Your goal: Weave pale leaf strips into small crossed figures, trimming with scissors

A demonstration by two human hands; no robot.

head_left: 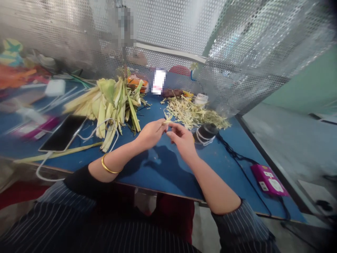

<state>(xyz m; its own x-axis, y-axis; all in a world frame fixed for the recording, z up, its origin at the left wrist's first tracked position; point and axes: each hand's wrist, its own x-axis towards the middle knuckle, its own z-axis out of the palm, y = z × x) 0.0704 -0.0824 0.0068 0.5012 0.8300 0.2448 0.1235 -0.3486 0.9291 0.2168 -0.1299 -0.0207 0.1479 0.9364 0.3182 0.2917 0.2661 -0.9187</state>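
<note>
My left hand and my right hand meet above the blue table. The left fingers pinch a thin pale yellow leaf strip whose free end curls upward. My right hand's fingers are bent close to that strip, thumb and forefinger near its end; whether they grip it I cannot make out. A gold bangle circles my left wrist. A bundle of yellow-green palm leaves lies to the left. A heap of thin leaf shavings lies just beyond my hands.
A dark phone with a white cable lies at the left. A black round object sits right of my hands. A pink device on a black cord lies near the right edge. Perforated metal screens stand behind and to the right.
</note>
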